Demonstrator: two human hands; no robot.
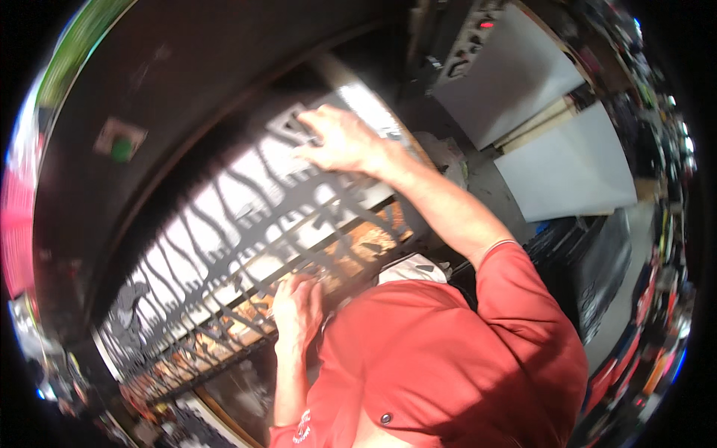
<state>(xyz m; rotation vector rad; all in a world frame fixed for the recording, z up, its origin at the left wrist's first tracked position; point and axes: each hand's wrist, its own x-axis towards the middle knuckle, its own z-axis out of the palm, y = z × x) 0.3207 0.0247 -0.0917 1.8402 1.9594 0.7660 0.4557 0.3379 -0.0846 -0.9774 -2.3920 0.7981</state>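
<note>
A dark grey sheet (280, 216) cut into long wavy strips and comb-like shapes lies over a pale, brightly lit bed. My right hand (340, 138) reaches across to its far right end, thumb and fingers apart, above a grey cut piece (287, 123). Lower down, my left hand (297, 306) is at the near edge of the sheet with its fingers bent. Blur hides whether those fingers hold anything. Small loose dark offcuts (328, 216) lie on the strips near the right end. Crumpled grey scraps (131, 295) sit at the far left.
A large dark hood or cover (202, 52) curves over the bed's far side, bearing a label with a green dot (121, 149). Two white panels (515, 82) (567, 168) lean at the right. Black plastic sheeting (605, 261) is beside me. Brown, scorched-looking material (358, 250) runs along the bed's near side.
</note>
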